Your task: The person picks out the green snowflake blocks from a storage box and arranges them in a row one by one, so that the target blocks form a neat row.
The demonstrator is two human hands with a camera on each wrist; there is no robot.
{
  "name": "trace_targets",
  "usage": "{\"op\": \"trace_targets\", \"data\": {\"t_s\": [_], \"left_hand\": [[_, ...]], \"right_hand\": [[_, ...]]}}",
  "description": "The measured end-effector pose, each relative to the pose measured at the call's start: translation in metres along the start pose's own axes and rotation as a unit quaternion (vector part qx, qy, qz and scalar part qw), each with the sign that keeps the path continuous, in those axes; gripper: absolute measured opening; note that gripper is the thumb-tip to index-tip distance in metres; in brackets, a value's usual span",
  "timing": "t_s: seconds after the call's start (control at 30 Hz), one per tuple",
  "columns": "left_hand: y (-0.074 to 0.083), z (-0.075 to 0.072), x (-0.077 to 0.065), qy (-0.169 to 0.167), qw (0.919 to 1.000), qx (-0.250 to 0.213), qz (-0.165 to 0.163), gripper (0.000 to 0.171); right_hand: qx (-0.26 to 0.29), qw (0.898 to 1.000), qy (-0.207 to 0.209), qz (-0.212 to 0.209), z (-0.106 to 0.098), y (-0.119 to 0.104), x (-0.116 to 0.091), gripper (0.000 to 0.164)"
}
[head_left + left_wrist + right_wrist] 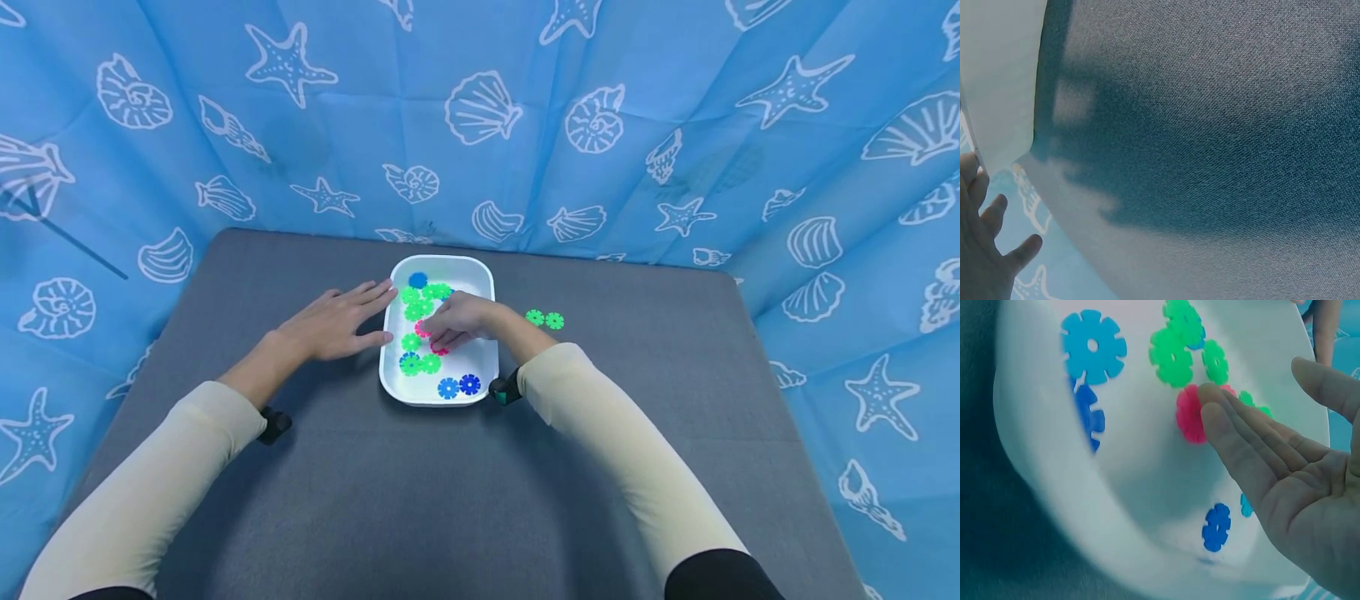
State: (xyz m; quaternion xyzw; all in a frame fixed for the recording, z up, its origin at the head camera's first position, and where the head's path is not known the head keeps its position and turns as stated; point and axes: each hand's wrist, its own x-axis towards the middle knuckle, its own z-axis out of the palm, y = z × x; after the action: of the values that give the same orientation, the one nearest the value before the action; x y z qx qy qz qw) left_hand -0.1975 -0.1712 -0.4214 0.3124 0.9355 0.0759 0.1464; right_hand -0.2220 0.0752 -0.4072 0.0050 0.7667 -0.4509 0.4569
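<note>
A white tray on the table holds several flower-shaped plastic discs in green, blue and pink. My left hand lies at the tray's left rim, fingers spread and fingertips right at the edge. The left wrist view shows that hand beside the tray wall. Inside the tray, my right hand reaches down with nearly straight fingers. Its fingertips touch a pink disc, while the thumb stands apart. Another bit of pink shows behind the fingers. Green discs cluster on the tray's left side.
Two green discs lie on the grey table, right of the tray. Two blue discs sit at the tray's near end, and another blue disc at its far end. A blue shell-print curtain hangs behind the table.
</note>
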Motion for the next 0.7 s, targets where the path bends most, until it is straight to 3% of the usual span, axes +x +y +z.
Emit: {"op": "trace_targets", "data": {"t_s": [0.2,0.5,0.7], "left_hand": [[-0.001,0.001,0.001,0.004,1.0000,-0.003,0.005,0.080],[-0.001,0.002,-0.001,0.009,0.9999,-0.006,0.000,0.080],[-0.001,0.003,-0.001,0.005,1.0000,-0.004,-0.001,0.081]], "right_hand": [[0.010,1.000,-0.013,0.002,0.008,-0.003,0.004,0.041],[0.023,1.000,0.000,0.001,0.015,-0.005,0.009,0.041],[0.056,0.998,-0.004,0.010,0.018,-0.006,0.013,0.039]]}}
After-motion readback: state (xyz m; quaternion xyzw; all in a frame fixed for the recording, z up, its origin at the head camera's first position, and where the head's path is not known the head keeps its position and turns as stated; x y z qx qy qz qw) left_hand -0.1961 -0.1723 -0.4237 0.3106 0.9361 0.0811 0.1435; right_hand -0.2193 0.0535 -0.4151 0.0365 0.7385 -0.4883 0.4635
